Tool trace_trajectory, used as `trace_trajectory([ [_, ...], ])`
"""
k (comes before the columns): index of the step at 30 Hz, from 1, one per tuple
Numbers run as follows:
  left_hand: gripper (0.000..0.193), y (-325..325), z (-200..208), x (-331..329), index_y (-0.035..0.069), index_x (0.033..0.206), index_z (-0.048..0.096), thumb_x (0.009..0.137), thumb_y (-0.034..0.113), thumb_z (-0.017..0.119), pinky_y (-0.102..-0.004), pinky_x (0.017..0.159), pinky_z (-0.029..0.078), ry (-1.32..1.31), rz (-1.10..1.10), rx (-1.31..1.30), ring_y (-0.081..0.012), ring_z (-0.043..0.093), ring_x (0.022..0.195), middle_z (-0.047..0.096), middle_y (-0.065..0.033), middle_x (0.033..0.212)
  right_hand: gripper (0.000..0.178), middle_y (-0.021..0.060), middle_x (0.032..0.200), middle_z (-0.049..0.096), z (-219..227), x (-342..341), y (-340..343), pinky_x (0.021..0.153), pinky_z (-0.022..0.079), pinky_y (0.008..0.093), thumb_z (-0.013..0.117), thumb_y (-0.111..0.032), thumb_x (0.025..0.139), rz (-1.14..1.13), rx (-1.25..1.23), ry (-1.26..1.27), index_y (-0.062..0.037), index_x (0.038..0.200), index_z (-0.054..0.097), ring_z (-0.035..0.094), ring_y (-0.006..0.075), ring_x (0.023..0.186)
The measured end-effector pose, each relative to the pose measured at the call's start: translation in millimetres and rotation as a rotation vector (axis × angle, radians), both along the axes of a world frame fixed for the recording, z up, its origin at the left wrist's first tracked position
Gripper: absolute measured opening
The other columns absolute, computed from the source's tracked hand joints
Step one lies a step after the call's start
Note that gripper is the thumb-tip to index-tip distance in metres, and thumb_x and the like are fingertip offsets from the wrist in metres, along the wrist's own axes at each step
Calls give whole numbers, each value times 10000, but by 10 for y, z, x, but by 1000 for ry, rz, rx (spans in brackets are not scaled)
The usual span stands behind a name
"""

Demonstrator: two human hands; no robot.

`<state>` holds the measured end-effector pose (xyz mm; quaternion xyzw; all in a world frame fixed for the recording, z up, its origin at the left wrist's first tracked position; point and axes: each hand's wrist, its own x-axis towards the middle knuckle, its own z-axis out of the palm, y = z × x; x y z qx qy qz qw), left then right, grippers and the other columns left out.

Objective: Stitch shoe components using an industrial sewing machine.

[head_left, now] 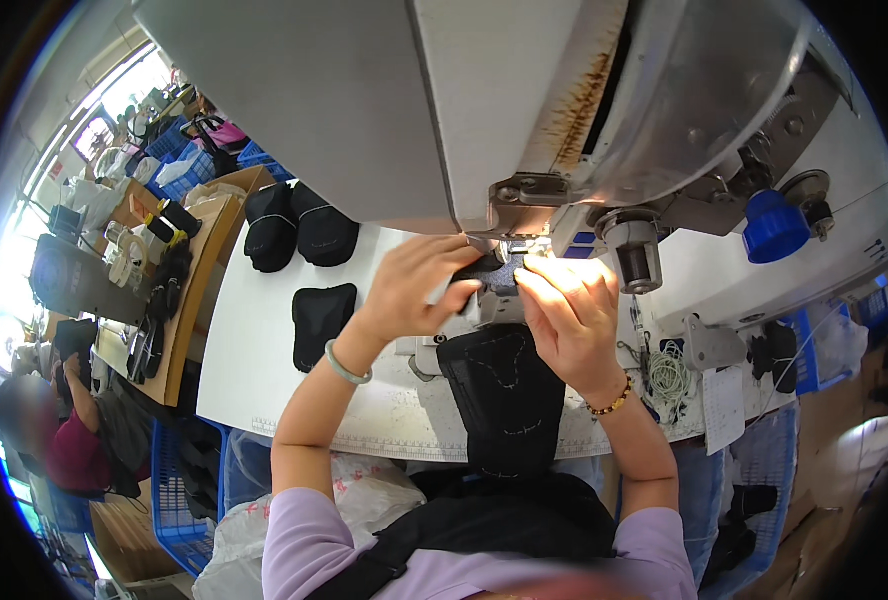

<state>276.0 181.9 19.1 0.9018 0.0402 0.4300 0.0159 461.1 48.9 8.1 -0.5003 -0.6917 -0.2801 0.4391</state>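
Note:
Under the head of a white sewing machine point(509, 195), both hands hold a small dark fabric piece point(501, 274) at the lit needle area. My left hand point(419, 285), with a pale bangle on its wrist, grips the piece's left end between thumb and fingers. On the other side, my right hand point(576, 315) pinches its right end with the fingertips, a beaded bracelet at the wrist. Below the hands, a larger black fabric panel point(504, 395) with light stitch lines hangs over the table edge toward my lap. Whether the two fabrics are joined is hidden.
Black padded pieces point(326, 325) lie on the white table point(249, 345) at left, with two tied bundles point(326, 232) behind. A coil of pale cord point(670, 372) sits at right. Blue baskets point(179, 500) stand below. Another person point(74, 445) sits far left.

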Motion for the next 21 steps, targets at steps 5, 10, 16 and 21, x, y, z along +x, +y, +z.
trace_trajectory([
  [5,215,537,-101,31,-6,1052,620,857,82,601,-369,830,479,155,196,-152,-245,612,916,644,-132,1051,243,25,1055,646,9,-49,21,847,396,327,717,-57,763,-16,10,6,-84,999,662,576,201,903],
  [10,257,699,-21,180,41,1071,638,816,33,666,-321,869,492,105,-431,-1582,-173,597,972,650,-60,1049,239,28,1047,647,33,-38,31,843,398,325,714,-55,767,-4,-1,13,-83,998,662,577,200,904],
  [16,338,569,101,286,25,1078,641,752,-50,686,-250,769,561,97,-184,-1609,-155,650,847,658,-90,1000,279,-38,763,547,-32,-21,48,867,399,358,734,-108,755,-1,31,74,-121,1028,680,522,191,810],
  [21,314,464,-7,240,-21,1047,630,741,-85,651,-267,758,569,-161,-456,-1721,-193,671,799,671,-118,954,311,32,1079,613,-2,-57,-13,854,403,343,730,-52,750,59,-24,19,-95,1050,660,566,220,968],
])
